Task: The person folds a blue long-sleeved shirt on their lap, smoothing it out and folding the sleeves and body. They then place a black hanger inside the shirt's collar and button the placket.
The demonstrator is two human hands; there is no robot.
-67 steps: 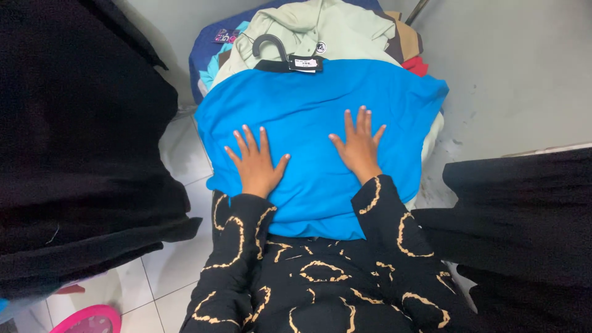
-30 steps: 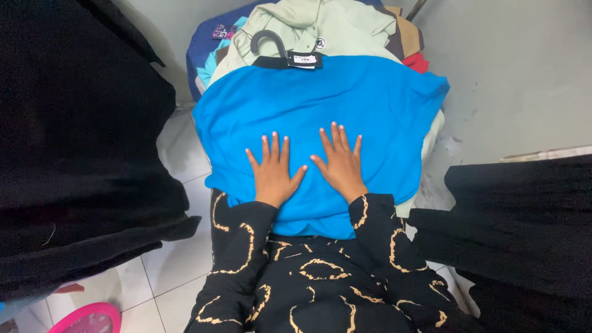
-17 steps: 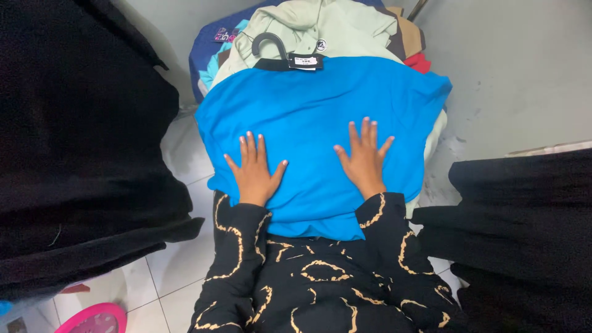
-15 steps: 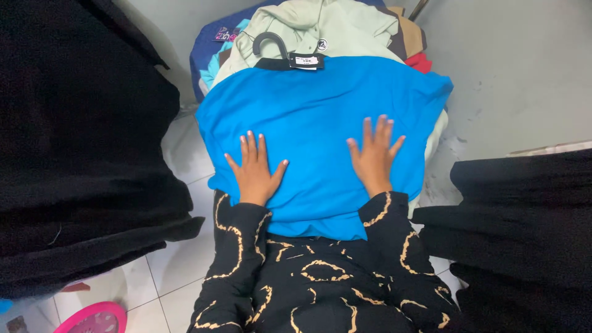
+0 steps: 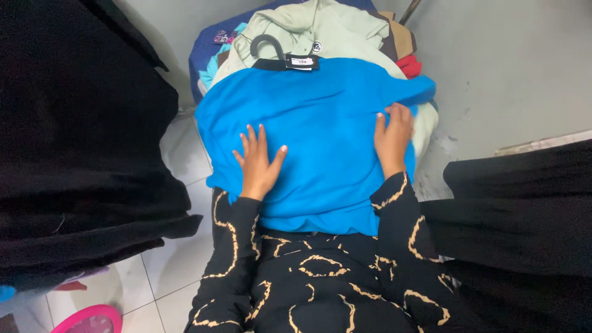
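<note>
A bright blue shirt [image 5: 320, 129] lies spread flat on a pile of clothes, still on a black hanger [image 5: 266, 44] whose hook shows at its collar. My left hand [image 5: 258, 165] rests palm down on the shirt's lower left part, fingers apart. Over at the shirt's right edge, my right hand [image 5: 393, 137] has its fingers curled around the fabric there. Both arms wear black sleeves with a tan looping pattern.
Under the blue shirt lie a pale green garment [image 5: 308, 31], a dark blue one [image 5: 206, 58] and red cloth [image 5: 410, 65]. Black garments hang at the left [image 5: 80, 142] and right [image 5: 524, 209]. A grey wall [image 5: 505, 68] stands behind. A pink round object [image 5: 92, 320] sits on the white tiled floor.
My hands slid together at the shirt's middle, then apart. The right hand has moved out to the shirt's right edge and curled on it. The left hand has barely shifted.
</note>
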